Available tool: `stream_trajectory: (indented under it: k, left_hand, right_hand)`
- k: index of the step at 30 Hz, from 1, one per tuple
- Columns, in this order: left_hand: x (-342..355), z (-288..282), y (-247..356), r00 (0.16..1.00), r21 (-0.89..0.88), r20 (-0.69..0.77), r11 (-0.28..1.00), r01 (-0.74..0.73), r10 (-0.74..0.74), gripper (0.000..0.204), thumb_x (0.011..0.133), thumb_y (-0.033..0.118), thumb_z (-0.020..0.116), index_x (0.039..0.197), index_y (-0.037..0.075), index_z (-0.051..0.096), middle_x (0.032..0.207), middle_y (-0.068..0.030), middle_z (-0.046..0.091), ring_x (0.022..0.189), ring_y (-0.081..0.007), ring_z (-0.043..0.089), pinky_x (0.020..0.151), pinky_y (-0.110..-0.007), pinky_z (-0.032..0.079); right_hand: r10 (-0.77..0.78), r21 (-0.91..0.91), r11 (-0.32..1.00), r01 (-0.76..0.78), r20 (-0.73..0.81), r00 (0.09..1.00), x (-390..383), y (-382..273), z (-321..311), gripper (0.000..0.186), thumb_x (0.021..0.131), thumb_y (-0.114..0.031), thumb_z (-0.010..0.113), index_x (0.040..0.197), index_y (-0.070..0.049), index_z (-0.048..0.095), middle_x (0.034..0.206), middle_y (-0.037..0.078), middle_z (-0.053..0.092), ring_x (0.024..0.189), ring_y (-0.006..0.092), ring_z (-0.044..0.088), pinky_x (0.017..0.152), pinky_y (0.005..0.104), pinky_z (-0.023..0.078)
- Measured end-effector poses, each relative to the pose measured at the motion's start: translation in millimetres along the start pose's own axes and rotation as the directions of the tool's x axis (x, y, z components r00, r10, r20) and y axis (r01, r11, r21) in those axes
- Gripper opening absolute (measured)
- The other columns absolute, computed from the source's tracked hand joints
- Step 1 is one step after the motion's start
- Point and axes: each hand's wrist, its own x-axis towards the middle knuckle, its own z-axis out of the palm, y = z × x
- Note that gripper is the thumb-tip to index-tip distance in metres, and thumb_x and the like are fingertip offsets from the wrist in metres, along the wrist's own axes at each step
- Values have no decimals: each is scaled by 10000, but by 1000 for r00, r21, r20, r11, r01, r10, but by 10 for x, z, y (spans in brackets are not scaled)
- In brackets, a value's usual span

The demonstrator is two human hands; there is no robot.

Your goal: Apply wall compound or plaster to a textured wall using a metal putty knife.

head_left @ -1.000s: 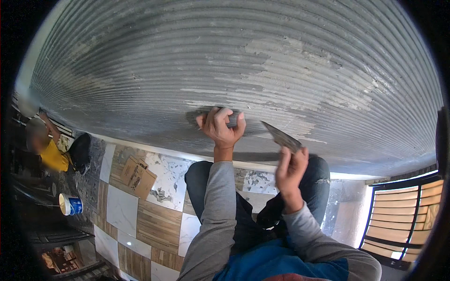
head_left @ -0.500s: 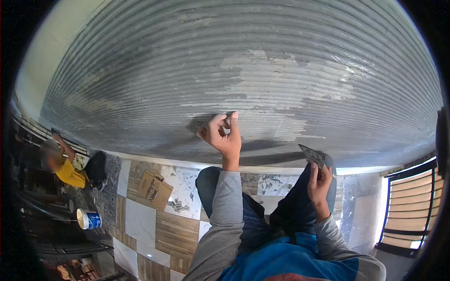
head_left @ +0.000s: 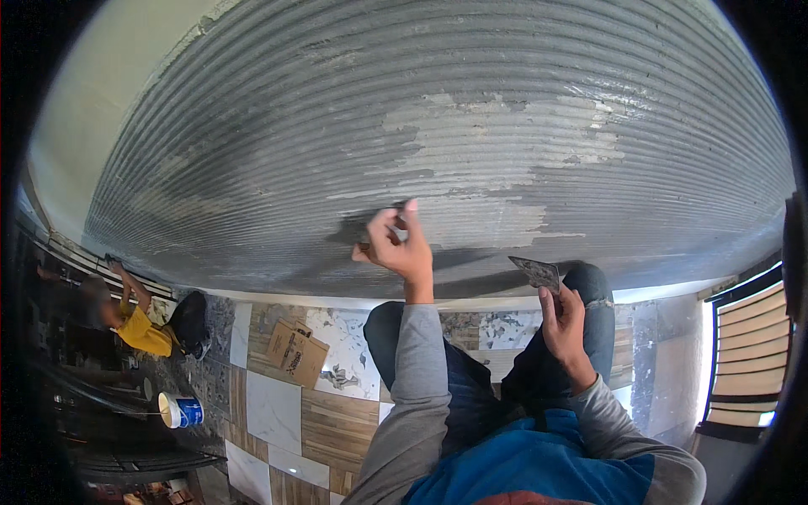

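My right hand [head_left: 567, 332] holds a small pointed trowel [head_left: 532, 271] in front of my right knee. Its dark blade is smeared with grey and points up and left; the handle is hidden in my grip. My left hand [head_left: 401, 246] is raised close to the ridged grey wall coating [head_left: 278, 151], thumb up and the other fingers loosely curled and spread. I see nothing in it, though its fingertips are slightly blurred. Whether they touch the wall I cannot tell. Smoother pale patches [head_left: 480, 139] cover some ridges above that hand.
Flattened cardboard [head_left: 296, 352] lies on the tiled floor [head_left: 337, 421] to my left. Beyond it stands a white and blue bucket [head_left: 181, 412]. Farther left, a person in a yellow top [head_left: 145, 330] reaches toward the wall. A barred window [head_left: 749, 358] is at the right.
My right hand has tilted the trowel, so its tip sits farther left and higher. My left hand has shifted slightly. The whole view has swung a little, moving floor items rightward.
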Motion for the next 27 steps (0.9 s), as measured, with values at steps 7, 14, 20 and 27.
stream_trajectory:
  k: [7,14,20,27]
  left_hand:
    - [126,-37,-328,825,-459,-193,792,403,-532,200,958,200,627,835,62,552,684,14,501,608,-115,393,784,-334,333]
    - [-153,-6,194,935,-196,151,937,-289,320,279,936,380,577,1064,147,660,625,96,523,569,-96,441,792,-373,241]
    - [-438,143,346,950,-257,219,952,-165,223,515,932,420,557,1309,69,543,648,84,549,539,-84,416,791,-368,244]
    - [-571,180,283,956,-256,237,960,-110,173,557,921,382,572,1348,35,486,747,48,595,551,-110,424,813,-384,258]
  right_hand:
    - [22,50,998,-22,11,1000,39,-98,-27,171,943,-165,590,851,-21,598,601,107,507,562,291,440,633,372,354]
    - [-21,195,980,24,-17,1000,310,-232,93,70,926,-50,568,948,10,541,626,118,530,576,308,474,603,368,369]
    - [-236,-163,960,227,-42,971,577,-485,198,156,887,-48,613,1041,-20,600,730,110,624,612,286,551,612,354,366]
    - [-276,-213,946,246,-128,953,649,-556,371,183,879,-81,642,1060,-58,634,801,81,672,603,246,566,625,334,351]
